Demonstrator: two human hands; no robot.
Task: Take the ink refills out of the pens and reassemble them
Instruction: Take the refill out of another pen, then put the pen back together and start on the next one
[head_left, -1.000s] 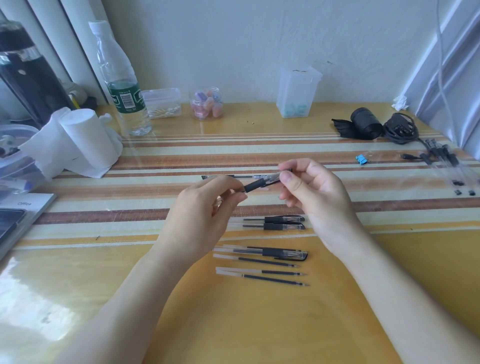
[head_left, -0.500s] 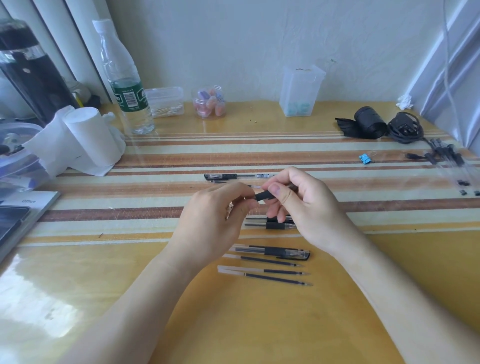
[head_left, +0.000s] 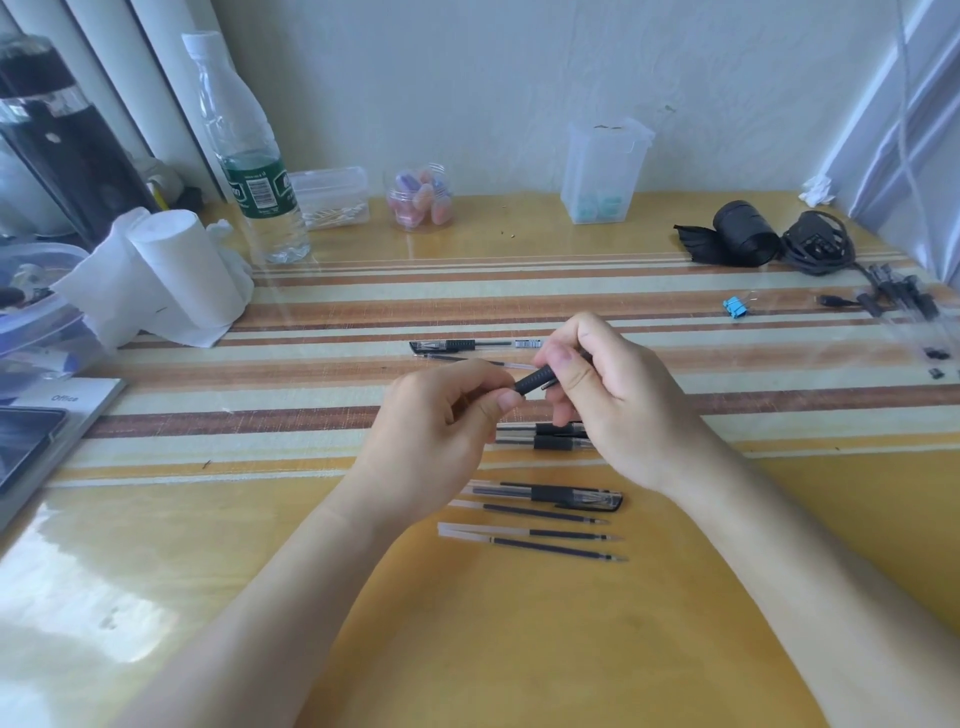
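Observation:
My left hand (head_left: 441, 426) and my right hand (head_left: 613, 395) meet above the middle of the table, both pinching one pen (head_left: 535, 381) by its black rubber grip. Most of that pen is hidden inside my fingers. Behind the hands lies a whole capped pen (head_left: 467, 345) with a thin refill just in front of it. Two more pens (head_left: 558, 436) lie partly under my right hand. Nearer to me rests another capped pen (head_left: 566, 496), and below it three loose ink refills (head_left: 540, 535) lie side by side.
A striped mat (head_left: 311, 312) covers the table's far half. At the left stand a paper roll (head_left: 176, 270), a water bottle (head_left: 249, 171) and a book (head_left: 47, 431). At the right lie a black strap roll (head_left: 737, 234), cables, a blue binder clip (head_left: 735, 307) and more pen parts (head_left: 904, 306).
My two hands have closed in on each other along the pen and dropped slightly lower. The clear barrel that showed between them a second ago is now covered by my right fingers.

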